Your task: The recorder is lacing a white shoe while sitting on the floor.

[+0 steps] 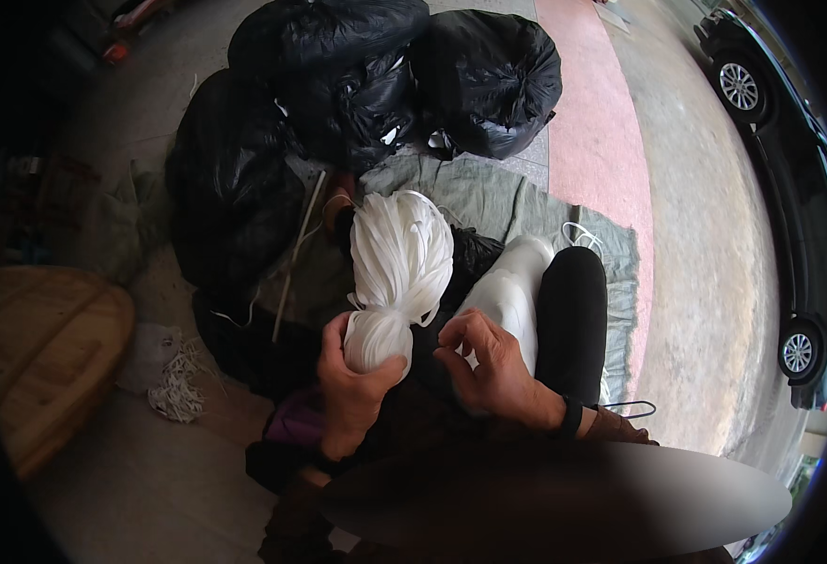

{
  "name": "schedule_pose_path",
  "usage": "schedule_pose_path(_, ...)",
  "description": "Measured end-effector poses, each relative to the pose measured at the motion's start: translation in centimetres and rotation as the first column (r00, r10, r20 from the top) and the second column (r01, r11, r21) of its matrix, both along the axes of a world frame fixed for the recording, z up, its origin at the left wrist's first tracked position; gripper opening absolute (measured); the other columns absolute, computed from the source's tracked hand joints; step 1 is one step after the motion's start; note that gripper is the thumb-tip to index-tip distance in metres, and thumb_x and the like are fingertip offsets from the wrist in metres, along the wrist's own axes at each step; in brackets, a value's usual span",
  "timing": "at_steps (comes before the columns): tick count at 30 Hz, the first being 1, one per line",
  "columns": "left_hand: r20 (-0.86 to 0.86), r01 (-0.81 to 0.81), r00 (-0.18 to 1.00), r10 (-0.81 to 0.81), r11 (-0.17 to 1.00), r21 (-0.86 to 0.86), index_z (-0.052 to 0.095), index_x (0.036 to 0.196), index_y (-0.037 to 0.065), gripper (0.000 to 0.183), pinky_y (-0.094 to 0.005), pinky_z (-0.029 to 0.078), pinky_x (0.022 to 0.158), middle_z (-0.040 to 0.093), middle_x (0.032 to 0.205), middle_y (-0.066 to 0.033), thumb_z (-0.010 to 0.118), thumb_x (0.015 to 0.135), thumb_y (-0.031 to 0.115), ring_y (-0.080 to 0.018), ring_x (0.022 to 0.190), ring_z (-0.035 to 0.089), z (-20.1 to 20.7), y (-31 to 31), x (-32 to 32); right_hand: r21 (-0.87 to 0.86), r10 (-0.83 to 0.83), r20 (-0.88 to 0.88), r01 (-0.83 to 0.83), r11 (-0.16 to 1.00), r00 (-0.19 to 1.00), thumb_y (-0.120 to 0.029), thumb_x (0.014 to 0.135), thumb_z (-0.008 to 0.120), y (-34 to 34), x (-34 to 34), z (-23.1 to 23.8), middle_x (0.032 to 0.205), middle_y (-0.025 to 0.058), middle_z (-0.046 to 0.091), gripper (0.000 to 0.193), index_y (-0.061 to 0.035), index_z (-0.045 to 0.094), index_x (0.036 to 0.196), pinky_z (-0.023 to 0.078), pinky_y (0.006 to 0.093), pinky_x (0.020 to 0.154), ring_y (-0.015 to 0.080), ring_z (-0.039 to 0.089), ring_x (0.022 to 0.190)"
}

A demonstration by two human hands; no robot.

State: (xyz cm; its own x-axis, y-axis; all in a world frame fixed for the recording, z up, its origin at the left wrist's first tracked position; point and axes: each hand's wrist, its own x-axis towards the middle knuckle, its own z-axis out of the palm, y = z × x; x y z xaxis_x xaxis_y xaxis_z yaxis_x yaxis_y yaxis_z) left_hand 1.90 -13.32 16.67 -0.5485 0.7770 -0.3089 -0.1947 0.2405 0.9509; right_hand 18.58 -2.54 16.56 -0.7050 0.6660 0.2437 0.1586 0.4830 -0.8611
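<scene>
A bundle of flat white cord (400, 246), gathered tight at a neck with a rounded knob below it, stands in front of me. My left hand (352, 390) wraps round that knob, thumb on its near right side. Just to the right, my right hand (491, 365) is closed in a pinch, apart from the bundle; whatever its fingertips hold is too small to make out. Behind the right hand lies a white plastic-wrapped bundle (515, 282), partly hidden by it, beside my black-clad leg (573, 324).
Full black plastic bags (338, 85) are heaped at the far side. A grey-green cloth (489, 183) covers the ground under the work. A thin stick (299, 254), a wooden board (61, 348) and white cord scraps (180, 385) are at left. A black car (789, 207) is parked at right.
</scene>
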Motion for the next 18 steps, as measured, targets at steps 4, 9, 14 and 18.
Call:
schedule_pose_path(4,-0.35,-0.014,0.936,0.036,0.998,0.067,0.048,0.121,0.001,0.06,-0.038,0.051,0.084,0.059,0.11,-0.0147,0.078,0.069,0.008,-0.0228,0.098,0.062,-1.1,-0.6,0.8,-0.011,-0.031,-0.065,0.03,0.999,0.997,0.01,0.076,0.073,0.0,-1.2,0.1,0.091,0.0084,0.06,0.03,-0.0024,0.056,0.098,0.048,0.0298,0.06,0.0199,0.06,0.075)
schedule_pose_path(9,-0.716,0.136,0.696,0.05,0.97,0.2,0.048,0.119,0.003,0.063,-0.0417,0.051,0.082,0.057,0.114,-0.0203,0.079,0.065,0.007,-0.0321,0.097,0.061,-2.6,-1.3,0.9,0.022,-0.031,-0.015,0.032,0.999,0.999,0.008,0.074,0.073,0.1,-1.1,0.4,0.089,0.0122,0.058,0.03,-0.0011,0.054,0.095,0.052,0.0353,0.065,0.029,0.063,0.077)
schedule_pose_path(14,-0.894,0.332,0.449,-0.009,0.93,0.158,0.05,0.116,0.004,0.063,-0.0446,0.052,0.078,0.057,0.113,-0.0205,0.076,0.058,0.004,-0.0388,0.094,0.061,-2.8,-1.5,0.8,0.046,-0.029,0.064,0.026,0.999,0.998,0.008,0.071,0.071,0.8,-1.0,1.3,0.105,0.0133,0.06,0.038,-0.0019,0.056,0.104,0.051,0.0418,0.083,0.0334,0.062,0.101)
schedule_pose_path(18,-0.785,0.278,0.62,-0.014,0.939,0.203,0.054,0.109,0.003,0.054,-0.0402,0.053,0.078,0.061,0.103,-0.0179,0.074,0.059,0.004,-0.0321,0.088,0.064,-0.5,0.6,-0.7,0.29,0.151,0.22,-0.212,0.933,0.964,0.002,0.061,0.075,2.4,-1.3,2.0,0.146,0.015,0.044,0.077,-0.0057,0.047,0.132,0.03,0.054,0.113,0.0396,0.036,0.142)
